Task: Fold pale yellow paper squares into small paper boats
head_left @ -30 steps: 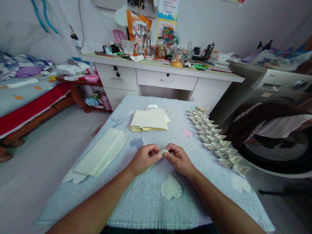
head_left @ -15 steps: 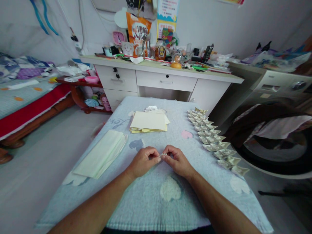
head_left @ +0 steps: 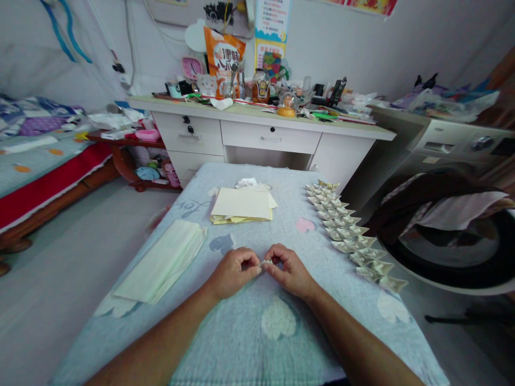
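Above the middle of the cloth-covered table (head_left: 277,338), both my hands pinch one small folded piece of paper (head_left: 264,262). My left hand (head_left: 236,272) grips its left end between thumb and fingers. At the other end, my right hand (head_left: 290,272) is closed on it in the same way. Most of the paper is hidden by the fingertips. To the right stand rows of folded paper boats (head_left: 346,232), nested close together. A stack of cream paper sheets (head_left: 242,203) lies beyond my hands, and a pale green folded paper bundle (head_left: 161,261) lies to the left.
Crumpled white paper (head_left: 246,183) sits behind the stack. A white desk (head_left: 269,136) cluttered with jars and an orange snack bag (head_left: 224,59) stands past the table. A washing machine (head_left: 454,145) with clothes hanging out is at the right, a bed (head_left: 48,166) at the left.
The view has shifted slightly, moving the scene a little left and the table a little lower. Both hands keep their pinch on the folded paper, with hardly any visible change in the fingers.
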